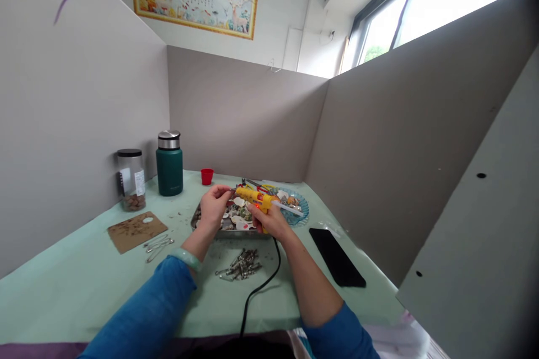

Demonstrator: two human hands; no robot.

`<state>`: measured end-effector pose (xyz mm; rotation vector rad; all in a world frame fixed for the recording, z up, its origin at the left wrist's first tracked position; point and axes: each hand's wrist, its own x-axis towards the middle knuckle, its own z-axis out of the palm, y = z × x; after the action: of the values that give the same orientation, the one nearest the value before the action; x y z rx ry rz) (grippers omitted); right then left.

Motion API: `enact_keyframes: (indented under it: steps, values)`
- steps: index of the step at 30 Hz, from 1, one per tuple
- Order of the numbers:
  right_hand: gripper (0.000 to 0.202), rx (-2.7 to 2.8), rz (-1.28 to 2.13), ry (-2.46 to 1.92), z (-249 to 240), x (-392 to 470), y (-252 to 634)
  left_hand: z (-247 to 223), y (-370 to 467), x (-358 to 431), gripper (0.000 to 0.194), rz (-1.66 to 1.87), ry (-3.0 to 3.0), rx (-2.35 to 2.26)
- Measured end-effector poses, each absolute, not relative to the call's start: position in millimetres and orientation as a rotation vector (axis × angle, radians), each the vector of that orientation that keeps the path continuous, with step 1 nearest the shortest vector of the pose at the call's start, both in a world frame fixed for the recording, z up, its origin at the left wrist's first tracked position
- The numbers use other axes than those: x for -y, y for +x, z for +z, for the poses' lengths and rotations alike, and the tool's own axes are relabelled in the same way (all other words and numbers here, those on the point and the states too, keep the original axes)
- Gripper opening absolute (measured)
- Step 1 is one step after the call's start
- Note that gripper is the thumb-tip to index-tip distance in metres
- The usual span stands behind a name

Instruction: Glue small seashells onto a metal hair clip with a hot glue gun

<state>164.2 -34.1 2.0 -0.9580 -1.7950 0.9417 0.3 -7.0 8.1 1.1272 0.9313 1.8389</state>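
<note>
My right hand [269, 220] is wrapped round a yellow hot glue gun [252, 196], whose nozzle points left; a white glue stick [288, 208] juts from its back end. Just left of the nozzle, my left hand [214, 205] pinches a small item at its fingertips, too small to make out. Both hands are above a metal tray [241, 234] of shells and small decorative pieces. In front of the tray lies a pile of small metal clips [242, 265]. The gun's black cord [261, 286] runs down past the pile to the table's near edge.
A blue glass dish [304, 210] holds shells behind my right hand. Left stand a green bottle [169, 168], a lidded jar [132, 182] and a red cup [206, 176], near a cardboard piece [137, 231] and metal pins [158, 246]. A black phone-like slab [337, 258] lies right. Partitions enclose the table.
</note>
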Motion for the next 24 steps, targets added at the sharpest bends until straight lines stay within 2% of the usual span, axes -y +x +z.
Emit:
enact_keyframes:
  steps: [24]
  values:
    - [0.05,1.684,0.956,-0.849,5.0,31.9,169.3,10.5,1.1,9.7,0.032,1.843,1.131,-0.929]
